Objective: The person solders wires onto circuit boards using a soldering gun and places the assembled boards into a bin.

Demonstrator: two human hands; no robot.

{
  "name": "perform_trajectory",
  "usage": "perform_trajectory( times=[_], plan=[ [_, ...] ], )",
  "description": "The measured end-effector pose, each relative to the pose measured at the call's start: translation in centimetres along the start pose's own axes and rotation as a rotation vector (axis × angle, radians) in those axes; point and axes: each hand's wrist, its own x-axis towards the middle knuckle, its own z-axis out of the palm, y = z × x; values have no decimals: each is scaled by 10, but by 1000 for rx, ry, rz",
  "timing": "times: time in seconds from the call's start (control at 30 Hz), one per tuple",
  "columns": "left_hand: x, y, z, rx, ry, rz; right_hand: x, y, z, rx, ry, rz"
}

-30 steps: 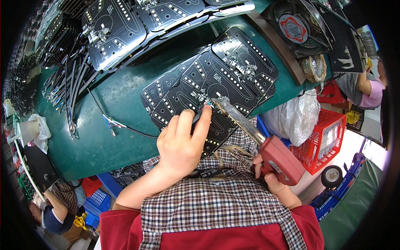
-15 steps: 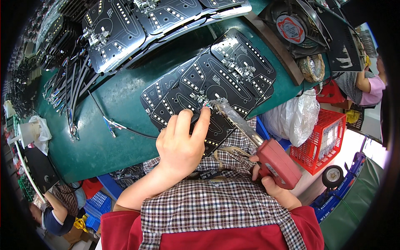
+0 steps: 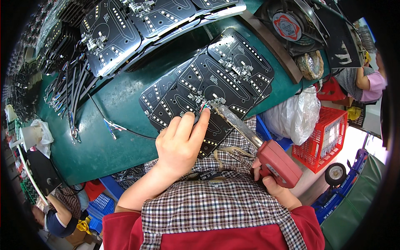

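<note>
A black circuit board panel point(image 3: 196, 73) with rows of small pale LEDs lies on the green table, its near corner by my apron. My left hand point(image 3: 179, 139) is closed over its near half, pinching a black cable point(image 3: 139, 134). Thin coloured wires from the cable meet the board's connector cluster point(image 3: 200, 99) at my index fingertip. My right hand point(image 3: 273, 185) grips the red handle of a soldering gun point(image 3: 278, 163) from below. The gun's long metal barrel point(image 3: 239, 125) points up and left, its tip at the wires. The exact contact there is too small to make out.
Stacked circuit board panels point(image 3: 112, 35) stand at the back left, beside a bundle of cables point(image 3: 75, 93). A fan point(image 3: 287, 27) and a brown bar point(image 3: 273, 46) are at the right. Beyond the edge are a plastic bag point(image 3: 291, 114) and a red crate point(image 3: 321, 141). Other people work at both sides.
The whole view shifts slightly. The soldering gun's tip and my left index finger stay by the connector, with the coloured wires now showing more plainly.
</note>
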Motion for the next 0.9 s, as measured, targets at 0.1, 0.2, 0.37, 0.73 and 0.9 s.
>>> perform_trajectory(
  times=[0.1,0.2,0.37,0.73,0.9],
  plan=[
    [-1,1,2,9,3,3,-1,2,9,-58,123,27],
    [-2,2,3,27,15,5,-1,5,10,-169,117,-3],
    [-2,5,4,103,19,5,5,-5,8,-216,119,-105],
    [-6,-4,16,132,115,74,-3,-14,13,-88,153,46],
    [-4,-7,15,-13,140,91,-4,-14,15,-292,126,7]
  ],
)
